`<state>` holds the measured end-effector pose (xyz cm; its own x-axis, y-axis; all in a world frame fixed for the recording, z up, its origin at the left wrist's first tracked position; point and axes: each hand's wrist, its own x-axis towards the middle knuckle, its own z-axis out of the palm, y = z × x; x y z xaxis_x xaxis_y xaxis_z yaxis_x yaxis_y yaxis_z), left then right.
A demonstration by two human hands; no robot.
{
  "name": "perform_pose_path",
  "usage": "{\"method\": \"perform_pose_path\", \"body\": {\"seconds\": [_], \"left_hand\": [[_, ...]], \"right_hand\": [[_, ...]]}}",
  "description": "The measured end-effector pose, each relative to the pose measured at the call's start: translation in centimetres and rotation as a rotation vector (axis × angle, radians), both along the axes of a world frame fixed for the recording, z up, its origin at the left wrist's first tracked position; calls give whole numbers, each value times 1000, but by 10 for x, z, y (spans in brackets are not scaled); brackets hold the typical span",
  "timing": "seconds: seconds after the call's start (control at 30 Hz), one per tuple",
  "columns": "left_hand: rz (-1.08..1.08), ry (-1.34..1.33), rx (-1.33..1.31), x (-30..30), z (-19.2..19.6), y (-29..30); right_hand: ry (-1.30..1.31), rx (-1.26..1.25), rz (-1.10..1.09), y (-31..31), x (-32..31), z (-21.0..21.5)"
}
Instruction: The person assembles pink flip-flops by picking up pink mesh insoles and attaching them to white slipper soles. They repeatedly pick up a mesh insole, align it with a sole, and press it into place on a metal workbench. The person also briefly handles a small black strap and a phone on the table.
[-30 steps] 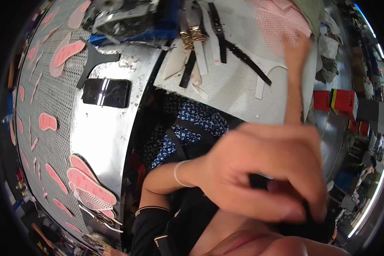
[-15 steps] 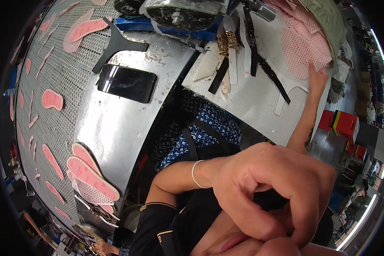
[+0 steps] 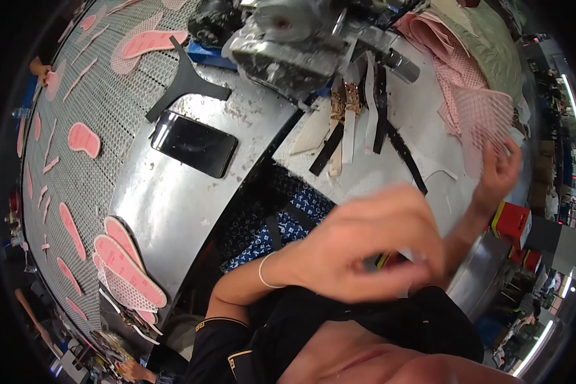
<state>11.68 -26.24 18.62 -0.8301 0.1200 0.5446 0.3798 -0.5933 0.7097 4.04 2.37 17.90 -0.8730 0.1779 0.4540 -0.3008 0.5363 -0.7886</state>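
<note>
My left hand [image 3: 365, 251] hovers close under the camera with its fingers curled in. It is blurred, and I cannot make out anything inside it. A thin bracelet [image 3: 262, 276] circles its wrist. My right hand [image 3: 500, 169] reaches out to the right edge of the white worktable [image 3: 390, 173]. Its fingertips pinch the lower edge of a pink mesh piece [image 3: 483, 112], which sticks out from a stack of pink and green sheets [image 3: 457, 38].
A grey sewing machine [image 3: 301, 45] stands at the back, with black and white straps [image 3: 358, 121] lying below it. On the metal table [image 3: 166, 198] are a black phone [image 3: 192, 144] and a black Y-shaped cutout [image 3: 185, 83]. Pink sole pieces [image 3: 125, 265] cover the mesh conveyor [image 3: 102, 109] on the left. Red boxes [image 3: 512, 221] sit low on the right.
My right hand has drawn back from the far pink stack toward me and to the right, with the mesh piece. My left hand stays near the camera, shifted slightly upward.
</note>
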Motion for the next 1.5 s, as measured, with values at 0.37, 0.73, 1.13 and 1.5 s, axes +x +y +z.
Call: {"method": "perform_pose_path", "body": {"seconds": [0.37,0.73,1.13,1.5], "left_hand": [[-20,-640,-462,-7,-37,-18],[-125,-726,27,-25,-24,-42],[102,-763,230,-15,-26,-99],[67,-729,-19,54,-42,-75]], "right_hand": [[-468,17,723,-85,10,36],[-337,-198,643,-122,23,44],[-356,-116,676,-187,4,46],[-350,-52,572,-201,12,49]]}}
